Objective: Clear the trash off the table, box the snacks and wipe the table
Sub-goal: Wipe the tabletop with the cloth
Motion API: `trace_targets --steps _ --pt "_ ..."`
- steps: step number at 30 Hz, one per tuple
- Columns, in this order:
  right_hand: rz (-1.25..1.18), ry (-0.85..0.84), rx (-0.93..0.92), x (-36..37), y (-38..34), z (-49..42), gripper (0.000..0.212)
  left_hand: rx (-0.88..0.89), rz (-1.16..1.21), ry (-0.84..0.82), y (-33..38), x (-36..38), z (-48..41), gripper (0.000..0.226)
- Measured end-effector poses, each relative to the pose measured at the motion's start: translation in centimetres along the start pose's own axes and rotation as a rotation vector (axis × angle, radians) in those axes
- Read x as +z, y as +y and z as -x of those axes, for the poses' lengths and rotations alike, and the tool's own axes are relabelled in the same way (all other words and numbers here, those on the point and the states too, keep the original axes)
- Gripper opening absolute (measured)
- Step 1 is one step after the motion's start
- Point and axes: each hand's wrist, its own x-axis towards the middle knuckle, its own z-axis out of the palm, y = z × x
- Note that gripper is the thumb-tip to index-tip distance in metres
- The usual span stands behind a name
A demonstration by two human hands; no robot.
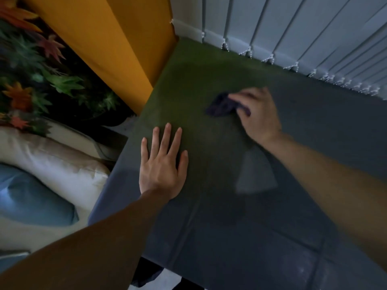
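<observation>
The table (240, 227) is covered with a dark grey-blue cloth that looks greenish toward its far left corner. My right hand (256, 114) grips a small dark purple rag (219, 105) and holds it against the tabletop near the far middle; the hand is motion-blurred. My left hand (162, 162) lies flat on the table near its left edge, fingers straight and spread. No trash or snacks show on the visible part of the table.
White vertical blinds (293, 32) hang along the table's far edge. An orange curtain (117, 38) drops at the far left corner. Left of the table are artificial coloured leaves (41, 76) and a pale sofa (52, 160) with a blue cushion (31, 197).
</observation>
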Motion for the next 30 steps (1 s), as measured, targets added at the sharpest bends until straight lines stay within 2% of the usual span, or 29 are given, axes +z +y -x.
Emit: trace_targets --steps 2,4,6,9,11,13,16,17,18,20,23,26,30 --pt "-0.003 0.042 0.205 0.1 1.0 -2.4 0.037 -0.003 -0.005 -0.01 0.0 0.0 -0.1 0.059" --pt "-0.022 0.069 0.298 0.5 0.5 -2.9 0.037 -0.001 -0.006 -0.014 0.0 0.1 -0.2 0.06" --pt "-0.063 0.073 0.23 1.0 -1.2 -1.6 0.036 0.007 -0.007 -0.009 0.0 0.0 -0.2 0.06" --pt "-0.103 -0.066 -0.091 1.1 -2.6 1.5 0.036 0.007 -0.021 0.007 0.1 0.0 -0.1 0.06" --pt "-0.078 -0.099 -0.186 0.6 -1.3 1.1 0.034 0.006 -0.038 0.013 0.2 0.2 0.0 0.06" --pt "-0.034 -0.022 -0.057 0.0 0.6 -0.5 0.034 0.005 -0.062 0.013 0.2 0.3 -0.1 0.06" --pt "-0.028 0.072 0.258 -0.5 1.7 -1.5 0.036 0.011 -0.105 0.01 0.6 0.2 -0.2 0.06" --pt "-0.042 0.086 0.296 -0.4 1.1 -1.0 0.036 0.009 -0.102 0.01 0.7 0.2 -0.1 0.06" --pt "-0.058 0.085 0.284 -0.3 0.2 -0.2 0.036 0.005 -0.088 0.012 0.7 0.0 -0.2 0.06" --pt "-0.088 0.021 0.148 -0.4 -1.5 2.1 0.037 0.003 -0.047 0.025 1.0 -0.3 -0.6 0.06" --pt "-0.076 -0.065 0.023 -1.8 -0.5 3.4 0.037 -0.018 -0.008 0.072 2.4 -0.8 -2.3 0.056" --pt "0.01 0.083 0.225 -3.5 2.9 2.6 0.037 -0.041 0.071 0.092 5.2 -1.6 -4.8 0.059" --pt "0.121 0.303 0.611 -5.9 7.0 3.9 0.041 0.171 0.076 0.017 10.0 -0.6 -7.5 0.066"
